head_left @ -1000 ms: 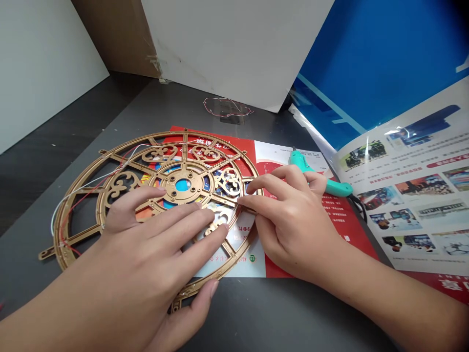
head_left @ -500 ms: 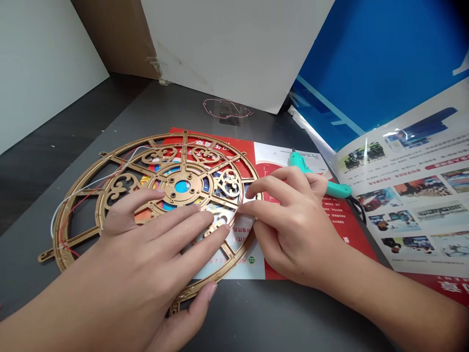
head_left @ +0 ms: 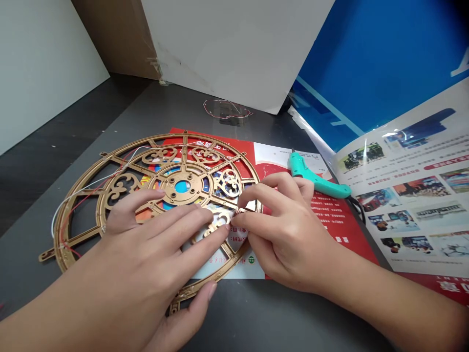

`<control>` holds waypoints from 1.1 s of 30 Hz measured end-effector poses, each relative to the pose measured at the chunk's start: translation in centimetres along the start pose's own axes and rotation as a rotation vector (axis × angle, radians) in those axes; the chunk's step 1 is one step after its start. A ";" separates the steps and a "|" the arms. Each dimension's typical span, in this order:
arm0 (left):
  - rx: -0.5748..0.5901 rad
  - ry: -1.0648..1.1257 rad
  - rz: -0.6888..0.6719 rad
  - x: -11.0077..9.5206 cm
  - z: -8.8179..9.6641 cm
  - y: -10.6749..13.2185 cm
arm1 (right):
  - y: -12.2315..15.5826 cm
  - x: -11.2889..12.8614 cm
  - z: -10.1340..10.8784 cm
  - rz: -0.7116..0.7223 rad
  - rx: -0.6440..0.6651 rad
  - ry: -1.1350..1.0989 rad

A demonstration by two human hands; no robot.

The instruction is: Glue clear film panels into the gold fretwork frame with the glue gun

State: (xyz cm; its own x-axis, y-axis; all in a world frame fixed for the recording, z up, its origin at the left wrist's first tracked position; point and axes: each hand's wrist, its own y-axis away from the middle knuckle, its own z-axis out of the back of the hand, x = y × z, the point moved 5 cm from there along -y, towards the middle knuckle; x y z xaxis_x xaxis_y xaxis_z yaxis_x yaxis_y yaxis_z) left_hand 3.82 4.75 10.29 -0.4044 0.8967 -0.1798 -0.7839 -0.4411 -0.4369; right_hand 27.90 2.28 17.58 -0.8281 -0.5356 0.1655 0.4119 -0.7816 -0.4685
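A gold-coloured openwork wheel (head_left: pixel 179 194) with spokes and scroll ornaments lies flat, partly over a red and white printed sheet (head_left: pixel 256 266). My left hand (head_left: pixel 157 254) rests across its lower part, fingers stretched out flat and thumb beyond the lower rim. At the right side of the wheel, my right hand (head_left: pixel 282 225) has bent fingers drawn close around thin reddish strands of wire (head_left: pixel 237 211), close to the left fingertips. What lies under its curled fingers is hidden. White and red wires (head_left: pixel 95 183) run over the wheel's left side.
A turquoise glue gun (head_left: pixel 317 183) lies on the sheet beyond my right hand. Farther back, a loop of thin wire (head_left: pixel 227 116) lies on the dark table (head_left: pixel 176 105). White panels (head_left: pixel 234 49) stand behind, and a printed booklet (head_left: pixel 410 195) leans at the right.
My right hand has shifted slightly left and down along the wheel, toward the left fingertips, uncovering more of the glue gun. My left hand has hardly moved.
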 end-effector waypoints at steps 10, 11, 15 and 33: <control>-0.038 -0.101 -0.014 -0.7 2.8 -2.9 | -0.1 0.1 0.1 -0.021 0.008 -0.022; -0.037 -0.111 -0.023 -0.8 3.1 -3.3 | -0.1 0.1 0.1 -0.024 0.009 -0.022; -0.044 -0.102 -0.021 -0.8 3.1 -3.4 | -0.2 0.1 0.0 -0.027 0.013 -0.026; -0.044 -0.070 0.002 -0.6 2.6 -2.1 | -0.2 0.1 -0.3 -0.042 0.063 -0.055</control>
State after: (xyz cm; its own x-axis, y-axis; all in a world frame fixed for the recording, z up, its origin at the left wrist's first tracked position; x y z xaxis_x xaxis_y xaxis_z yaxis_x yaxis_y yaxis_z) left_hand 4.54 5.02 13.59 -0.4390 0.8905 -0.1195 -0.7621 -0.4395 -0.4754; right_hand 27.64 2.43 17.46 -0.8240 -0.5169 0.2321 0.4015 -0.8216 -0.4046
